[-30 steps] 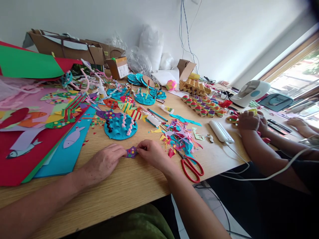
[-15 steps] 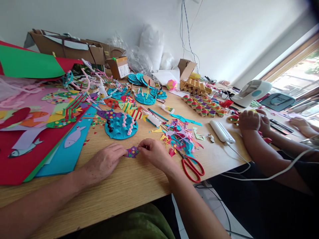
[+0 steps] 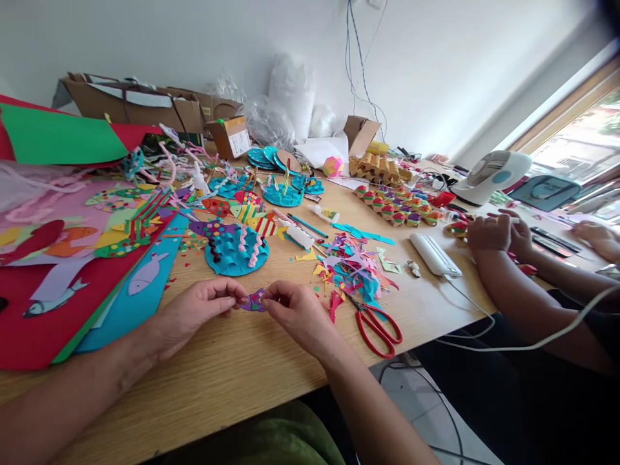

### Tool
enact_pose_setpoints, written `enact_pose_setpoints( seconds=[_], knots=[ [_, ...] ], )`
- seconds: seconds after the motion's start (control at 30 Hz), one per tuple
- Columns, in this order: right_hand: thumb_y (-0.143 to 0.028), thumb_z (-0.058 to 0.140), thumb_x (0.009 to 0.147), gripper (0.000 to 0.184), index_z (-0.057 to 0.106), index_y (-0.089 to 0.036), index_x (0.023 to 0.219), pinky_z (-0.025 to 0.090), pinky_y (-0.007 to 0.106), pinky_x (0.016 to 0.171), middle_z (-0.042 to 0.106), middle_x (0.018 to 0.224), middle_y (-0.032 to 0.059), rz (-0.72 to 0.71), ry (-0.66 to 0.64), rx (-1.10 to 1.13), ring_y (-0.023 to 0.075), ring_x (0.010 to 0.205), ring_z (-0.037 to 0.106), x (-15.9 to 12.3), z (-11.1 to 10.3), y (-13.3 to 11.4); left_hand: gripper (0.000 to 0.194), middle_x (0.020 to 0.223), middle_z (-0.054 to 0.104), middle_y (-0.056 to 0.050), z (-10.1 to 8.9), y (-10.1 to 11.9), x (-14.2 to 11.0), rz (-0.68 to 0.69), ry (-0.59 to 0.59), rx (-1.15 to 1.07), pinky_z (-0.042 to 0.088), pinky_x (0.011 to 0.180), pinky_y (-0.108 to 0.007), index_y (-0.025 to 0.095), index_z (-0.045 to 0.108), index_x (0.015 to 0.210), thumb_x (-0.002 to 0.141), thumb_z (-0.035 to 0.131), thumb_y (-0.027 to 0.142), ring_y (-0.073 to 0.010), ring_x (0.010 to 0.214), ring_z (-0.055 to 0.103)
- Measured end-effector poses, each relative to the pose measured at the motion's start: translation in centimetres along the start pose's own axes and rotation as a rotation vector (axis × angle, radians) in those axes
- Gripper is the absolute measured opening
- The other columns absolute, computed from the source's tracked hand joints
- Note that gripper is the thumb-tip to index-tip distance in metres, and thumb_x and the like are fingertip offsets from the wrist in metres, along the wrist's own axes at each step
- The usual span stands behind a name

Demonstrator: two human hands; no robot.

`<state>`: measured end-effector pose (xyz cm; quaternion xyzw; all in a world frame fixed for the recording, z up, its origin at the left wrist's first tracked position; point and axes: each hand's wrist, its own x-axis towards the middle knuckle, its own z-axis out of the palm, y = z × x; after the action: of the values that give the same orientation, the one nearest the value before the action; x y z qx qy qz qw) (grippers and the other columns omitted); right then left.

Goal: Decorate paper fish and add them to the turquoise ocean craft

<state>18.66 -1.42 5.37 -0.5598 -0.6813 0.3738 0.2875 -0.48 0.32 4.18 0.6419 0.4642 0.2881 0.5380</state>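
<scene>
Between my two hands is a small purple paper fish [image 3: 254, 301] with coloured dots. My left hand [image 3: 210, 303] pinches its left end between thumb and fingers. At its right end, my right hand [image 3: 294, 310] pinches it too; the fingertips partly cover it. Just beyond my hands lies a round blue textured disc [image 3: 225, 258] with pink and dark twisted pipe cleaners standing on it. Larger paper fish, one purple with dots [image 3: 213, 228] and one striped red and yellow [image 3: 264, 225], rest at its far edge.
Red-handled scissors [image 3: 378, 329] lie right of my hands, beside a heap of paper scraps [image 3: 353, 265]. Coloured sheets [image 3: 111, 310] with paper fish cover the left. A white power bank-like block [image 3: 434, 256] with a cable lies right, near another person's hands [image 3: 494, 232].
My left hand has turned from lying flat over the fish's end to pinching it, thumb now showing. The fish is tilted and appears lifted slightly. The co-worker's fingers have shifted.
</scene>
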Motion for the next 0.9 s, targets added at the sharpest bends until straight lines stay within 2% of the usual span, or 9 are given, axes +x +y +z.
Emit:
enact_pose_setpoints(
  seconds=[0.1,0.27,0.37,0.47,0.77,0.9],
  knots=[
    [-0.01,0.057,0.076,0.012,0.067,-0.018,0.074,0.039,0.019,0.058,0.064,0.067,-0.0021,-0.043,0.031,-0.006,0.0098,0.062,0.055,0.2,0.6,-0.4,0.02,0.091,0.069,-0.004,0.0,0.1,-0.3,-0.071,-0.028,-0.177,0.048,0.069,-0.029,0.018,0.066,0.09,0.075,0.054,0.024,-0.0176,0.082,0.062],
    [-0.013,0.059,0.077,0.01,0.066,-0.019,0.075,0.04,0.019,0.061,0.064,0.072,-0.0001,-0.167,0.176,-0.082,0.0109,0.067,0.057,0.4,1.5,-0.2,0.023,0.104,0.069,-0.006,-0.1,0.0,-0.4,-0.132,-0.076,-0.42,0.048,0.085,-0.031,0.019,0.067,0.097,0.075,0.06,0.023,-0.0189,0.097,0.061],
    [-0.016,0.059,0.079,0.008,0.066,-0.018,0.077,0.041,0.02,0.062,0.062,0.074,0.0014,-0.222,0.217,-0.116,0.0116,0.069,0.057,0.5,1.8,-0.2,0.026,0.112,0.066,-0.007,0.0,0.1,-0.4,-0.139,-0.101,-0.513,0.044,0.095,-0.033,0.018,0.067,0.101,0.076,0.062,0.023,-0.0201,0.107,0.058],
    [-0.014,0.059,0.078,0.007,0.064,-0.018,0.076,0.041,0.02,0.062,0.061,0.073,0.0011,-0.216,0.221,-0.147,0.0118,0.068,0.056,0.6,1.9,-0.2,0.029,0.116,0.065,-0.007,0.2,0.2,-0.5,-0.139,-0.122,-0.549,0.041,0.1,-0.034,0.018,0.066,0.105,0.076,0.063,0.021,-0.0206,0.111,0.056],
    [-0.011,0.059,0.077,0.008,0.061,-0.017,0.073,0.04,0.02,0.061,0.061,0.072,0.0004,-0.205,0.242,-0.144,0.0115,0.067,0.055,0.6,2.1,0.0,0.028,0.117,0.064,-0.007,0.4,0.3,-0.7,-0.149,-0.128,-0.621,0.041,0.101,-0.035,0.017,0.066,0.104,0.077,0.06,0.016,-0.0208,0.111,0.057],
    [-0.013,0.059,0.079,0.008,0.061,-0.018,0.073,0.039,0.02,0.061,0.062,0.071,0.0001,-0.217,0.234,-0.186,0.0119,0.068,0.057,0.5,2.1,0.0,0.029,0.112,0.066,-0.006,0.4,0.2,-0.7,-0.174,-0.084,-0.688,0.044,0.096,-0.03,0.018,0.063,0.106,0.077,0.064,0.015,-0.0185,0.107,0.059]
  ],
)
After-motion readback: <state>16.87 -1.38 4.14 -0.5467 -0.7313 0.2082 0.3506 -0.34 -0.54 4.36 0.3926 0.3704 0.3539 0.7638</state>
